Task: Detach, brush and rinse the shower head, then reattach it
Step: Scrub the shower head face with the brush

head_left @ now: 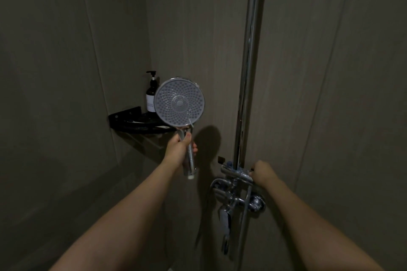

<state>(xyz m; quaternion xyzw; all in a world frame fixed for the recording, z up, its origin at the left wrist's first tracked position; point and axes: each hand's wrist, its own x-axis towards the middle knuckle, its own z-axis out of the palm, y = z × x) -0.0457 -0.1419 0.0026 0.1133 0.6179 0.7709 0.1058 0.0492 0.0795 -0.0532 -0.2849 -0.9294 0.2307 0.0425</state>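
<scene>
- Two bare hands at work in a dim, grey-tiled shower corner.
- Left hand (179,147) curled round the chrome handle of the shower head (179,102), thumb up the front of the stem; held upright, off its hose, the open handle end poking out below the fist.
- Round spray face turned toward the camera, nozzle rings and centre disc plainly visible, raised above the fist.
- Right hand (263,172) closed on the right end of the mixer valve (239,179), fingers wrapped round something small there; exactly what cannot be told in the dark.
- Well apart from each other, the two hands, with a bare strip of wall and the head's shadow between them.
- Upright chrome riser pipe (250,68) running from the valve to the top edge, just right of the shower head.
- Lever handle (225,222) hanging below the valve; dark hose (203,215) looping down on its left.
- Black corner shelf (132,120) fixed where the two walls meet, partly hidden behind the spray face.
- One dark pump bottle (152,94) with a pale label standing upright on that shelf, just left of the spray face; other contents too dim to tell.
</scene>
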